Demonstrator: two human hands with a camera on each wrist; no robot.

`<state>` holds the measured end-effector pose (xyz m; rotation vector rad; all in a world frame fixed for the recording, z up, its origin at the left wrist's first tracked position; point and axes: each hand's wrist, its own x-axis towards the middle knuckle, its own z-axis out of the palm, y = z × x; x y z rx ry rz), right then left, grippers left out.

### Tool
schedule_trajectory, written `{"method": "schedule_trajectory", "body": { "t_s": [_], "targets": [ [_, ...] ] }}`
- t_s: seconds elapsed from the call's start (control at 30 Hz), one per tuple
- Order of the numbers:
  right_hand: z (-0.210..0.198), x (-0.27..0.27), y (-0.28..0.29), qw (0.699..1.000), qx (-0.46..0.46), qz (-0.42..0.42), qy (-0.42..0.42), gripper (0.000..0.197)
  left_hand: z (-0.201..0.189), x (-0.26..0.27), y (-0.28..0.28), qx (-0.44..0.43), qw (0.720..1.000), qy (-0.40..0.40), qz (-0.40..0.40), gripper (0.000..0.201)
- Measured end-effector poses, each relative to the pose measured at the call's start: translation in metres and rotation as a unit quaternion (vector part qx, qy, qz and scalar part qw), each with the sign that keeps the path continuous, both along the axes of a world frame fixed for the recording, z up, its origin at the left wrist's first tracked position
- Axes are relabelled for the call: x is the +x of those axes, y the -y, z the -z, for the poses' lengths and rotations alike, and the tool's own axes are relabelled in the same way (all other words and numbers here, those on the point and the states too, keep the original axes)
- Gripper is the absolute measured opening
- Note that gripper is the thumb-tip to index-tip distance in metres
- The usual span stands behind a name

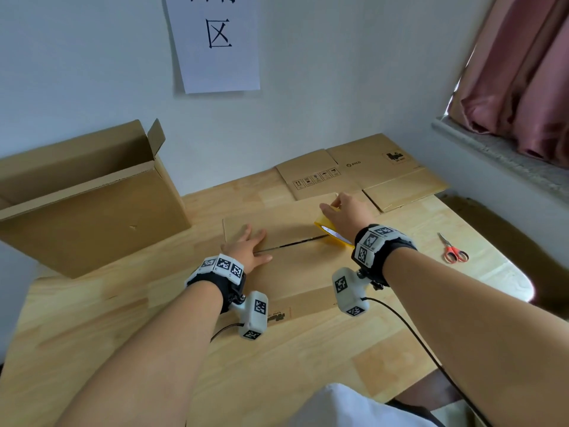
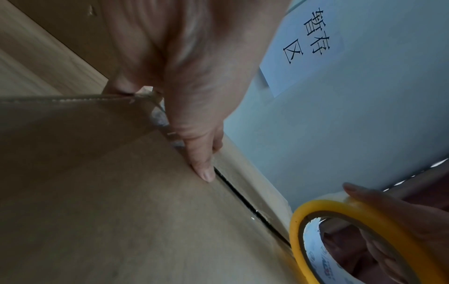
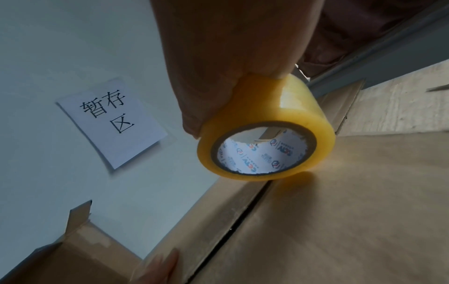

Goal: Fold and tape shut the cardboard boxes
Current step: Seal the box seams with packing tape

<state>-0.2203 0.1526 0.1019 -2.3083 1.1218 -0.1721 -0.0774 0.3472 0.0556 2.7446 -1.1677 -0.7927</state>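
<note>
A closed cardboard box (image 1: 292, 266) stands on the wooden table in front of me, its two top flaps meeting at a dark seam (image 1: 295, 242). My left hand (image 1: 249, 245) lies flat with straight fingers on the left end of that seam (image 2: 243, 196), pressing the flaps down. My right hand (image 1: 341, 211) grips a yellow roll of clear tape (image 1: 332, 234) at the seam's right end. The tape roll (image 3: 264, 138) rests on edge on the box top (image 3: 352, 201), and a strip of clear tape appears to lie along the seam toward my left fingers. The tape roll (image 2: 340, 240) is also near my left thumb.
A large open cardboard box (image 1: 89, 204) stands at the table's left rear by the wall. Flattened cardboard boxes (image 1: 363, 174) lie at the back right. Red-handled scissors (image 1: 452, 249) lie on the table to my right. A paper sign (image 1: 218, 41) hangs on the wall.
</note>
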Motion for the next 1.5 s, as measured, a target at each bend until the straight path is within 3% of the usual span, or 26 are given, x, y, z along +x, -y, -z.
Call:
{"method": "schedule_trajectory", "body": {
  "t_s": [0.17,0.3,0.5,0.83,1.07,1.37,1.5],
  "targets": [
    [-0.011,-0.004,-0.002,0.999,0.002,-0.036,-0.013,0.042,-0.003,-0.008,-0.008,-0.011,1.000,0.000,0.002,0.068],
    [-0.023,-0.007,0.006,0.996,0.012,-0.071,0.061,0.060,-0.006,-0.009,-0.009,-0.014,1.000,-0.005,-0.001,0.068],
    [-0.018,0.010,-0.003,0.986,0.033,-0.088,0.135,0.057,-0.006,-0.011,-0.009,-0.012,1.000,-0.012,-0.010,0.067],
    [0.002,0.016,-0.007,0.989,0.019,-0.093,0.117,0.050,-0.024,-0.012,0.001,0.034,0.999,-0.006,0.003,0.066],
    [0.008,0.022,-0.005,0.992,0.025,-0.079,0.092,0.051,-0.072,-0.035,0.052,-0.115,0.991,-0.063,0.008,0.052],
    [0.004,0.024,-0.005,0.995,0.005,-0.096,0.035,0.047,-0.094,-0.053,0.077,-0.105,0.993,-0.047,0.034,0.047],
    [0.004,0.025,-0.007,0.994,-0.002,-0.103,0.037,0.048,-0.094,-0.052,0.074,-0.152,0.986,-0.072,-0.003,0.047]
  ]
}}
